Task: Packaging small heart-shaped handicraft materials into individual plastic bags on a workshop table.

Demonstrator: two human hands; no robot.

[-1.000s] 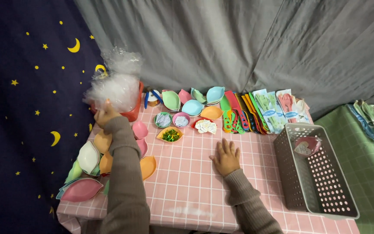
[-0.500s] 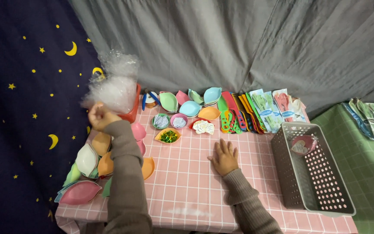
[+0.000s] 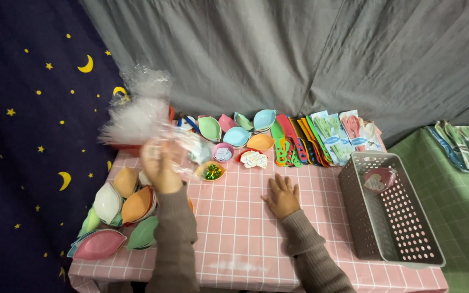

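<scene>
left hand (image 3: 161, 163) pinched a clear plastic bag (image 3: 183, 144); right hand (image 3: 283, 196) lay flat, empty; the dangling bag risked tipping the sequin dish (image 3: 211, 171).

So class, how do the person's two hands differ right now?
The left hand is raised and blurred, gripping a clear plastic bag; the right hand lies flat and empty on the pink tablecloth, fingers spread. Both wear grey-brown sleeves.

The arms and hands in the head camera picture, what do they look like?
Both arms wear long, snug, ribbed knit sleeves in a grey-brown colour, ending at the wrists. The left hand and right hand are bare: no gloves, and no rings, watch or bracelet that can be seen.
</scene>
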